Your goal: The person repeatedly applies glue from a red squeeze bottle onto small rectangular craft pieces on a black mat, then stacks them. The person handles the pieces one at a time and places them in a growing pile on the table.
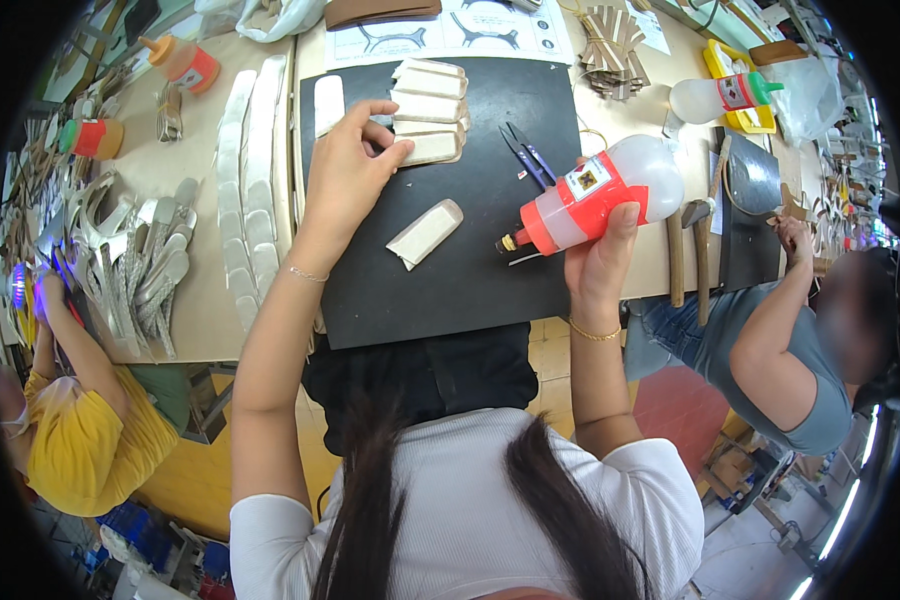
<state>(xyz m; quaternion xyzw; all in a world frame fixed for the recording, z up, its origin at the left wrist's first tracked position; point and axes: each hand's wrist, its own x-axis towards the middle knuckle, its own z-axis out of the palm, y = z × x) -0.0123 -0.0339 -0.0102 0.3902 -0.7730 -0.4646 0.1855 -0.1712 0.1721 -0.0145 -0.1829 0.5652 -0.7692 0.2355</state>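
Observation:
My right hand (pixel 598 262) is closed round a clear squeeze bottle (pixel 588 188) with a red label. The bottle is tilted, its dark narrow nozzle pointing down to the left over the black mat (pixel 480 295). At the far side of the mat, my left hand (pixel 358 150) reaches to a row of overlapping cream, tan-edged strap-like pieces (pixel 428 112). Its thumb and forefinger are apart at the row's left edge, and nothing shows clearly gripped between them. One loose cream piece (pixel 425 234) lies slanted between my hands. Another pale piece (pixel 328 103) lies left of the row.
Blue-handled snips (pixel 530 158) lie beside the bottle. Long pale strips (pixel 260 160) and a pile of straps (pixel 145 260) are on the left. Hammers (pixel 698 235) and a green-capped bottle (pixel 715 97) are on the right. Co-workers sit on both sides.

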